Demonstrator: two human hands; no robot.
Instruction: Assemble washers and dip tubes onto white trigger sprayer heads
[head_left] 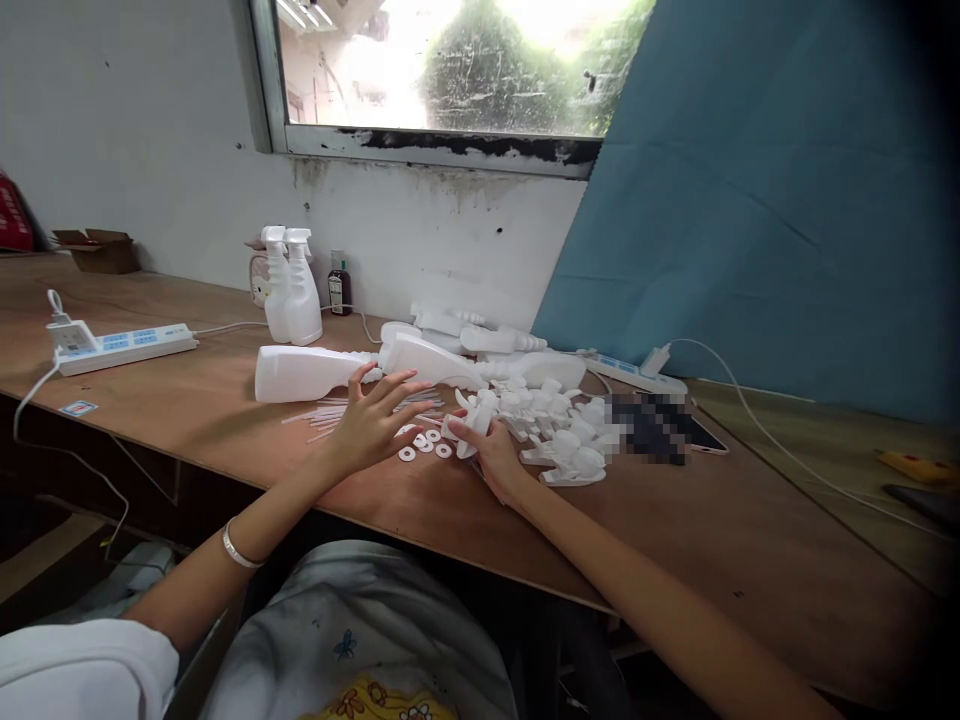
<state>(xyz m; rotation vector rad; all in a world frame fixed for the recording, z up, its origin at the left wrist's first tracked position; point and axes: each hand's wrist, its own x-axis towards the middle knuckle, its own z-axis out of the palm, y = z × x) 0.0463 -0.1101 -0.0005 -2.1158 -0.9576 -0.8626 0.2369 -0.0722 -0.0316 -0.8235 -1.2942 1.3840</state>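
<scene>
My right hand is closed around a white trigger spray head, just left of a heap of similar spray heads. To its left, my left hand hovers with the fingers spread and holds nothing. Several white ring washers lie on the table between the hands. Thin clear dip tubes are spread on the wood, partly hidden behind my left hand. Beyond them a white spray bottle body lies on its side, near other lying bottles.
Two assembled spray bottles stand near the wall beside a small dark bottle. A power strip is on the left, another power strip at the back right. A phone lies right of the heap. The wooden table ends close to my body.
</scene>
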